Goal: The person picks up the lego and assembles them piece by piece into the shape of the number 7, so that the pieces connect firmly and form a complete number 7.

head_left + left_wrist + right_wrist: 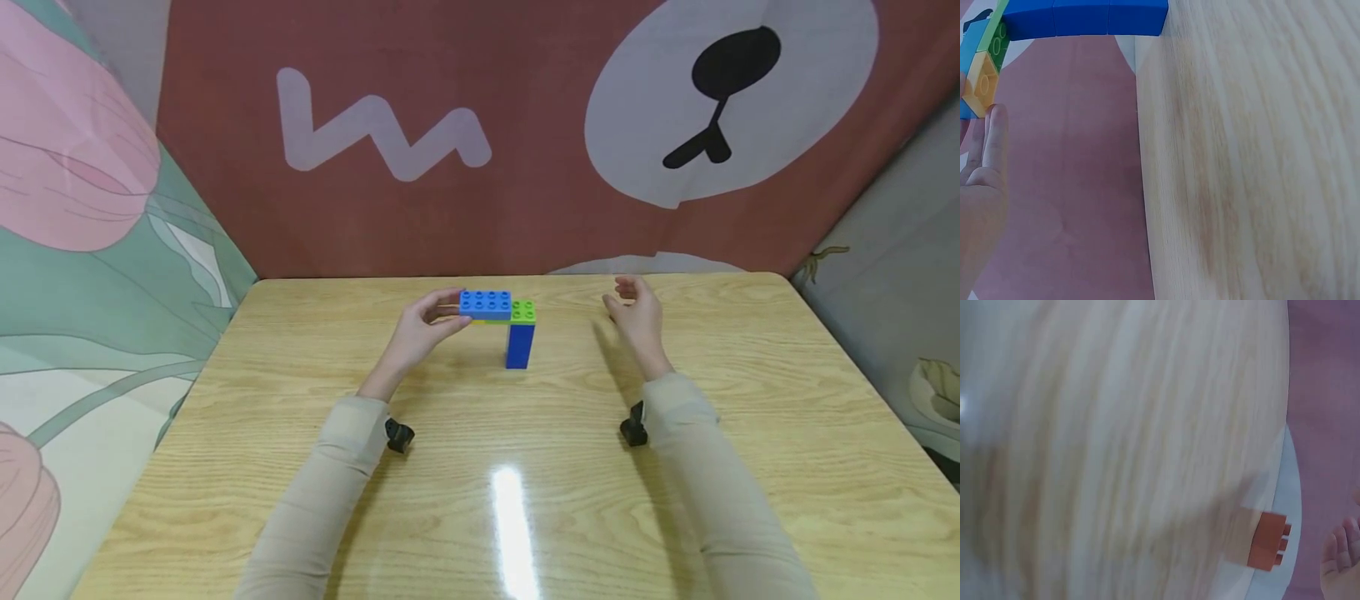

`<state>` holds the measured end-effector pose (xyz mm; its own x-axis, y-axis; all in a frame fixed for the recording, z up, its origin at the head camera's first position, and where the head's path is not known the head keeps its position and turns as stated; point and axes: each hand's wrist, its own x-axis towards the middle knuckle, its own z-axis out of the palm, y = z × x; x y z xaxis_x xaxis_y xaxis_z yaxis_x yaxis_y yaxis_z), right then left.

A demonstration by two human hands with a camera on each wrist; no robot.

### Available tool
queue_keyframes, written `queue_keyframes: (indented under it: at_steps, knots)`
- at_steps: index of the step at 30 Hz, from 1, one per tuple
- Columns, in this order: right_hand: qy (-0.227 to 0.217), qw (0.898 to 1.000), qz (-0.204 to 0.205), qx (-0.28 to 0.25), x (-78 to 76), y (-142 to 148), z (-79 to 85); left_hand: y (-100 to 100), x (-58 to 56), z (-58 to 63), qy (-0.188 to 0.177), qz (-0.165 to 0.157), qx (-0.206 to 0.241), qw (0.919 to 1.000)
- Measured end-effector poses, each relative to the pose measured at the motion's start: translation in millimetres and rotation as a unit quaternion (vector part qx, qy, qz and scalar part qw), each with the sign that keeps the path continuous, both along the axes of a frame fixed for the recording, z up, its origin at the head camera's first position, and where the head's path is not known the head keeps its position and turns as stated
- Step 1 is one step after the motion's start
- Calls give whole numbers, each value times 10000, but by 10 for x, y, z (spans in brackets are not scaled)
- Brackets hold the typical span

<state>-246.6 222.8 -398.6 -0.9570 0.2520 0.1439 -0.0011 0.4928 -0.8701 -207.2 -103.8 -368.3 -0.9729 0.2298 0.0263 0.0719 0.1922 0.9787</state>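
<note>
At the back of the table stands a toy-brick structure: a column of stacked dark blue bricks (519, 346), a green brick (523, 312) on top, and a blue brick (485, 305) reaching out to the left. Beneath that blue brick is a yellow brick (984, 84), mostly hidden in the head view. My left hand (423, 327) pinches the blue brick's left end, thumb at the front. To the right of the structure, my right hand (639, 321) hovers with loosely bent fingers, holding nothing visible. An orange-red brick (1267, 541) lies close to it on the table.
The wooden table (450, 458) ends at a fabric backdrop (525, 217) just behind the bricks. Glare marks its front middle. A small black camera sits at each wrist, the left camera (399, 435) and the right camera (634, 423).
</note>
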Motion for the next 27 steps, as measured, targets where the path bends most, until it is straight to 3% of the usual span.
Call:
queue_keyframes:
  at_steps: [17,27]
  knots:
    - [-659,9974,112,278,67,314,-85,10,4,-12,-47,76,-85,9999]
    - [-991,9923,437,595,72,367,-132,19,4,3,-81,90,-75,9999]
